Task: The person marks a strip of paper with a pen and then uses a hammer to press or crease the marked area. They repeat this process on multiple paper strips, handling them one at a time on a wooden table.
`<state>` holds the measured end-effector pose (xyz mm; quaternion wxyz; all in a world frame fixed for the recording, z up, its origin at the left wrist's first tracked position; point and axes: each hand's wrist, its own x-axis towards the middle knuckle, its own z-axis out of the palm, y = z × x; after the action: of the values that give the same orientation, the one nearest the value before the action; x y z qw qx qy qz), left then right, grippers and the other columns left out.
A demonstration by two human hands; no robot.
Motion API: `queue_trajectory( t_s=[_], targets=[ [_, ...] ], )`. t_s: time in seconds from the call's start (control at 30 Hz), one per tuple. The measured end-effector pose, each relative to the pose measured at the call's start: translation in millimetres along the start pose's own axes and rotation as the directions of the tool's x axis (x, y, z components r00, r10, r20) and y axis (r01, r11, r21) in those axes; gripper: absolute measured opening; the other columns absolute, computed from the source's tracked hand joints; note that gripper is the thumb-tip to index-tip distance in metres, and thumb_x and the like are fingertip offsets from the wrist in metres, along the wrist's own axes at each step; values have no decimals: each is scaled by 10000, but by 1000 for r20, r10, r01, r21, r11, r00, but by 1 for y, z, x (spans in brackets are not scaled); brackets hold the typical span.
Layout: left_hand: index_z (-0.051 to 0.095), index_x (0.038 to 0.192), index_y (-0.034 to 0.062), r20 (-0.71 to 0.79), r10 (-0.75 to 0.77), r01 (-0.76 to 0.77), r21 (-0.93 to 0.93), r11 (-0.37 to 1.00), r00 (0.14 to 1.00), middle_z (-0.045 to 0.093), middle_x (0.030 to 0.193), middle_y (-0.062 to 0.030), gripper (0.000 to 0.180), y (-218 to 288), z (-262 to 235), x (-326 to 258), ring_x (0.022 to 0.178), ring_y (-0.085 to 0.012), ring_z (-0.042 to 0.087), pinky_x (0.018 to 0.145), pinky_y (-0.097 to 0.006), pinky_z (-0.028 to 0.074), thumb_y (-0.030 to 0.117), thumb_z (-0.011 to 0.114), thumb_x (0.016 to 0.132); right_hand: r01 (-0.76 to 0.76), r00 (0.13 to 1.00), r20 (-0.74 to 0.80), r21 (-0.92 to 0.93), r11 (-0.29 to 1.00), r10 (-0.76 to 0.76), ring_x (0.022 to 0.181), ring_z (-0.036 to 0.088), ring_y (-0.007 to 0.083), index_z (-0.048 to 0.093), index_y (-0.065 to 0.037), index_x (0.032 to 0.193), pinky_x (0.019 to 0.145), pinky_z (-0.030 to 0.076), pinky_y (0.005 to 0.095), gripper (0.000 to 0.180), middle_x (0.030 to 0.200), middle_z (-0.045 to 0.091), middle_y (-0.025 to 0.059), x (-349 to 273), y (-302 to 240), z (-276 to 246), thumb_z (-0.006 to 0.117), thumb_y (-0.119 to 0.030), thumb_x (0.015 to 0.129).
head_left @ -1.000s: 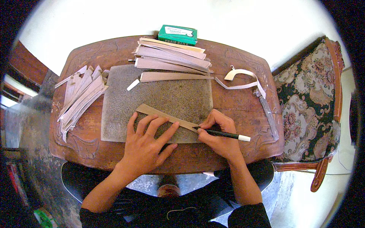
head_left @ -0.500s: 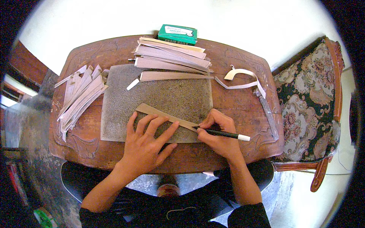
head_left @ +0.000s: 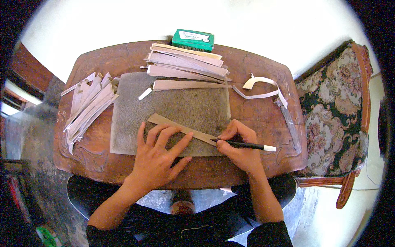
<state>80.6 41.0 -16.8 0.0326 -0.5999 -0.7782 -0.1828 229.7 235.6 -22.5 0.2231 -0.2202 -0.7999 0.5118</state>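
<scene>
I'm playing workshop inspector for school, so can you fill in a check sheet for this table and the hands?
Surface: round wooden table bearing a grey mat.
Job's things: tan strip on the mat; black pen-like tool.
Clutter: strip stack at the far edge, strip pile at left, curled offcut, green box.
Hands: left hand spread flat on the strip; right hand grips the tool, tip at the strip.
Cables: nothing seen.
Surroundings: floral armchair at right.

One grey cutting mat [head_left: 181, 109], one green box [head_left: 192, 39], one black knife [head_left: 243, 145], one upholstered chair [head_left: 333, 119], two stacks of cut strips, two hands
</scene>
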Motion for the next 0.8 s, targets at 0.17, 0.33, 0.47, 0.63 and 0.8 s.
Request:
queue_trajectory(
  t_s=[0.17,0.33,0.47,0.63,0.8],
  targets=[
    [595,1314,225,10,-36,36,16,999,999,500,1278,-89,582,3,0,1,1254,-328,420,1131,-625,187,420,723,781,21,1000,-21,14,1000,-21,634,573,154,574,-42,745,581,458,297,196,706,602,65,0,-5,-2,749,-116,698],
    [590,1320,246,3,16,-16,5,1000,1000,498,1280,-89,585,6,5,0,1256,-327,416,1134,-631,177,407,725,774,14,1000,1,-69,998,-13,628,569,185,570,-39,744,581,458,312,198,697,581,80,1,-4,-2,745,-114,690],
    [580,1329,278,9,19,-20,40,999,1000,493,1284,-88,585,7,4,0,1262,-323,410,1133,-633,178,412,718,777,31,1000,3,-67,997,-31,631,573,204,567,-35,744,585,461,323,197,699,576,91,1,2,-1,739,-113,687],
    [558,1350,312,4,12,-12,35,999,1000,494,1262,-59,588,8,5,-1,1252,-282,415,1107,-648,185,428,703,791,23,1000,7,-82,996,-22,644,590,205,567,-37,739,590,466,322,198,704,587,96,1,-2,1,742,-113,685],
    [566,1343,309,-2,10,-10,39,999,1000,493,1274,-69,585,7,7,-2,1256,-295,413,1114,-638,186,426,704,787,34,999,28,-85,996,-32,672,560,118,544,-28,724,608,445,258,187,730,596,54,1,-2,1,731,-27,706]
  ],
)
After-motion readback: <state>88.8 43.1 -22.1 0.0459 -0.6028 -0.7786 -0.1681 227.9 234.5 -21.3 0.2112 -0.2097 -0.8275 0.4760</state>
